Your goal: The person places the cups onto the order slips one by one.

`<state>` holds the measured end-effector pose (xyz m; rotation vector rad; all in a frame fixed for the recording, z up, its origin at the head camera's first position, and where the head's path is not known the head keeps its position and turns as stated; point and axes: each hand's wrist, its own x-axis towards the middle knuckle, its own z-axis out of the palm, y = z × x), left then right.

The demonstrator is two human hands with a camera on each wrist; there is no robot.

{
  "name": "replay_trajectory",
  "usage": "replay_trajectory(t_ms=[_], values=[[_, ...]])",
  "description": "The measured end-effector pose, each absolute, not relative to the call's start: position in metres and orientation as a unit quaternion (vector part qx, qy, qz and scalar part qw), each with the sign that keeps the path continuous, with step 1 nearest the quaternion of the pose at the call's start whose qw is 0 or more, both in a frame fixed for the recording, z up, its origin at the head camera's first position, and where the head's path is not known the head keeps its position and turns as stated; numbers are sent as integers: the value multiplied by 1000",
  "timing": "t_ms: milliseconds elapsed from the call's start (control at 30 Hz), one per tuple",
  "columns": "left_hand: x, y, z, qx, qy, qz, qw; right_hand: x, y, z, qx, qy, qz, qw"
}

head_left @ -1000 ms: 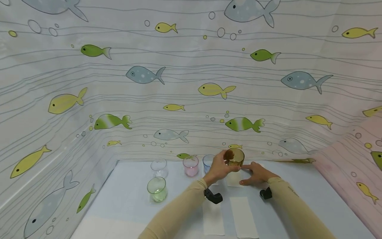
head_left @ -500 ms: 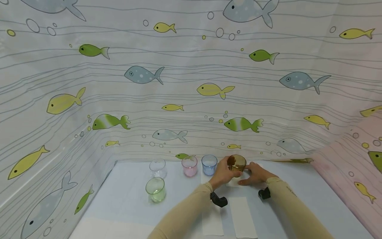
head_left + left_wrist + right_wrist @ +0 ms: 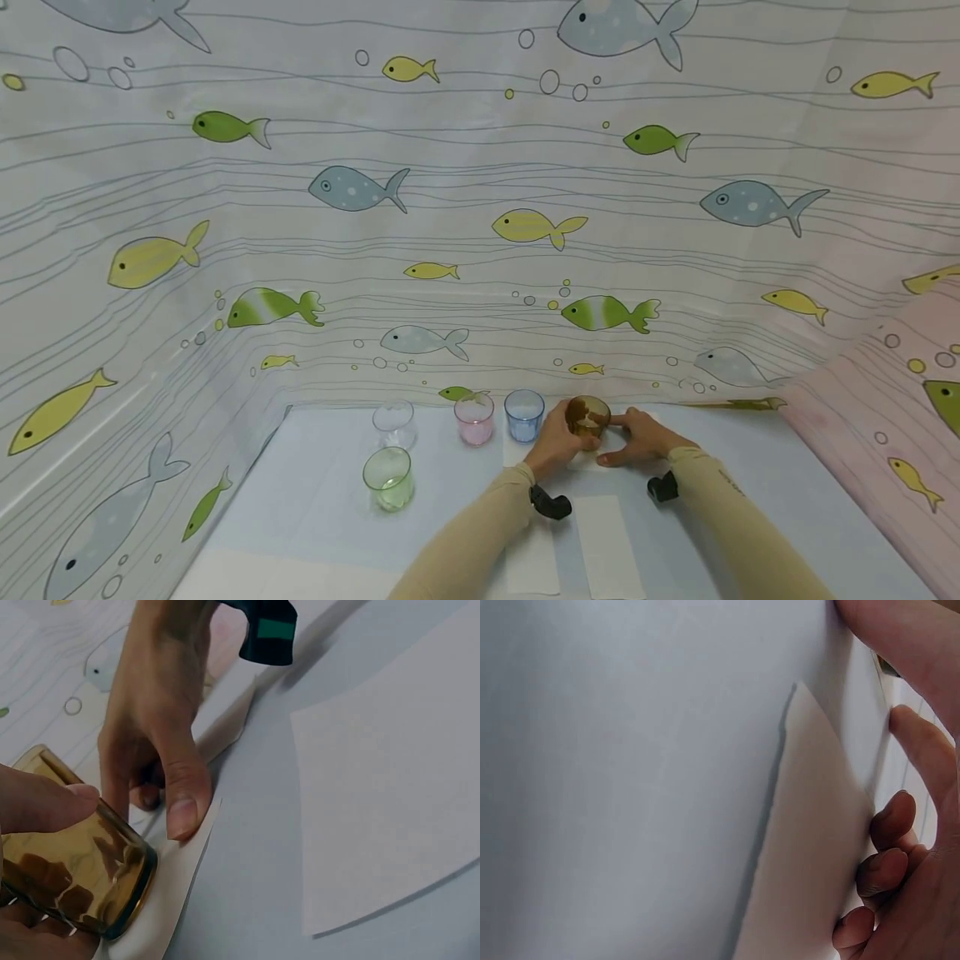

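Note:
My left hand (image 3: 553,443) grips an amber drinking glass (image 3: 109,862) from its left side, thumb along the near side and fingers beneath it in the left wrist view. The glass is close over a white paper strip (image 3: 174,900); whether its base touches the paper cannot be told. My right hand (image 3: 645,437) is just right of the glass. Its thumb tip rests at the strip's edge and its index finger reaches toward the glass, while the other fingers (image 3: 883,868) bend loosely against the paper in the right wrist view.
Left of the amber glass stand a blue glass (image 3: 524,427), a pink glass (image 3: 475,430) and a clear glass (image 3: 393,433), with a green glass (image 3: 390,485) nearer. Two more paper strips (image 3: 531,560) (image 3: 609,546) lie in front. A fish-print curtain (image 3: 450,250) surrounds the table.
The amber glass has come down toward the paper strip in my left hand, tipping a little on the way. My right hand stays nearly in place. The blue glass is now fully uncovered.

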<state>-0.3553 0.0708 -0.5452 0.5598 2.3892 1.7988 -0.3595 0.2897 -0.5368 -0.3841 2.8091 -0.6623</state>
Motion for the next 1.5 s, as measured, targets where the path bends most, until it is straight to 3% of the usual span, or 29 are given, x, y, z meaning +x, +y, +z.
replay_trajectory(t_ms=[967,1500], values=[[-355,75,-549,174,787,589,61,-355,289,-536,-142,958,-225,107],[-334,69,-486,246,778,575,-56,-350,288,-530,-115,959,-231,118]])
